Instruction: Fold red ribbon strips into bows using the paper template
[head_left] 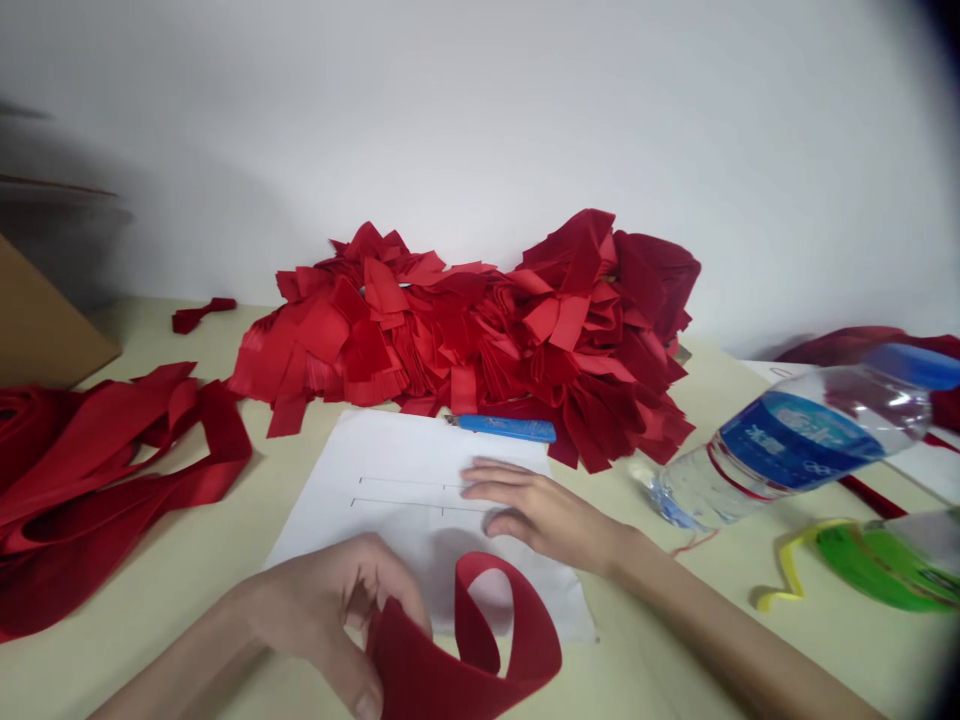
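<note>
My left hand (341, 610) grips a red ribbon (450, 680) between thumb and fingers, low in the view. The ribbon curls into a loop over the lower part of a white paper sheet (330, 470). Lines with short tick marks are drawn on that sheet. On its right side rests my right hand (540, 515), palm down, fingers stretched out across the lines. Just beyond those fingers a blue-handled cutting tool (510, 428) lies along the sheet's far edge.
Against the wall, a large heap of cut red ribbon pieces (480, 340) spreads out. Long red ribbon (172, 480) lies in folds at left, near a cardboard box (45, 320). Right of my arm are a tilted water bottle (795, 440), a green-labelled item (885, 565) and yellow ribbon (791, 570).
</note>
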